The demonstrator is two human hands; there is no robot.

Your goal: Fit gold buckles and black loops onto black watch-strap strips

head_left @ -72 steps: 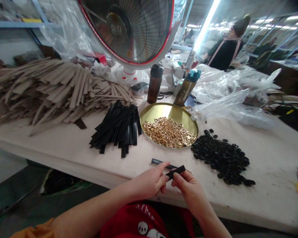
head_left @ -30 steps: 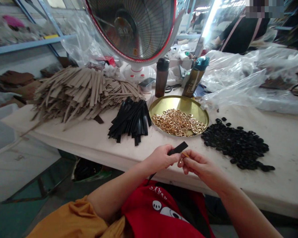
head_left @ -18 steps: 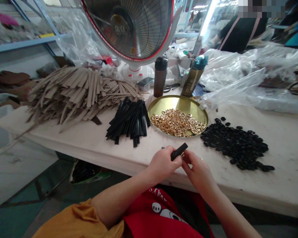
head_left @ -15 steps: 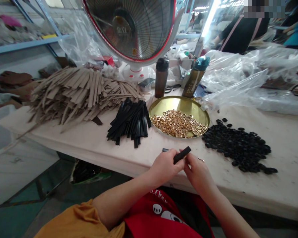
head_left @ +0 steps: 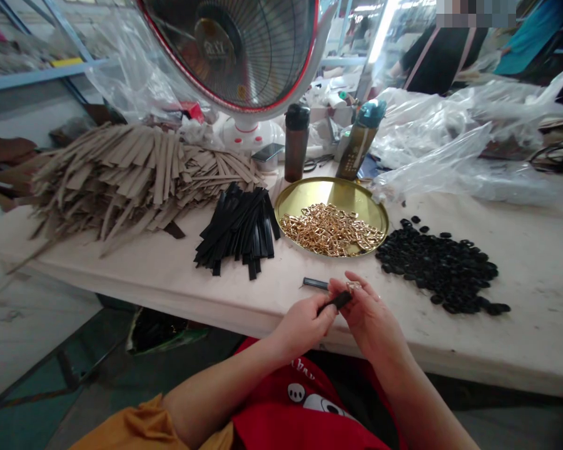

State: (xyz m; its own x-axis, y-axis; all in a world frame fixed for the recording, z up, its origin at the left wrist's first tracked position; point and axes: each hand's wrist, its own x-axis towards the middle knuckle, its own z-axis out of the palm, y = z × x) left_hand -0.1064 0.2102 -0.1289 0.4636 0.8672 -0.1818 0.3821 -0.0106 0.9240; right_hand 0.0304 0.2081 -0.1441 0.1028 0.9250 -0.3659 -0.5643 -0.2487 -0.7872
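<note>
My left hand (head_left: pixel 304 324) is closed round a short black strip (head_left: pixel 341 300), whose end points toward the other hand. My right hand (head_left: pixel 374 319) is close beside it, fingers curled, pinching a small shiny metal buckle (head_left: pixel 353 285) near the strip's end. Whether strip and buckle are joined I cannot tell. Another black strip (head_left: pixel 314 284) lies on the table just beyond my left hand. Behind the hands, a round gold tray (head_left: pixel 351 187) holds a heap of gold buckles (head_left: pixel 328 228). A fanned pile of black strips (head_left: pixel 237 231) lies left of the tray.
Small black rings (head_left: pixel 441 265) are heaped on the right of the table (head_left: pixel 263 300). A large stack of beige strips (head_left: pixel 122 175) sits at the left. Behind stand a fan heater (head_left: pixel 234 56), two bottles (head_left: pixel 296 147) and clear plastic bags (head_left: pixel 445 150). A person (head_left: pixel 441 56) is in the background.
The black strip has swung lower in my left hand. My right hand has turned and raised its fingers, so the metal buckle now shows. More of the strip on the table is visible.
</note>
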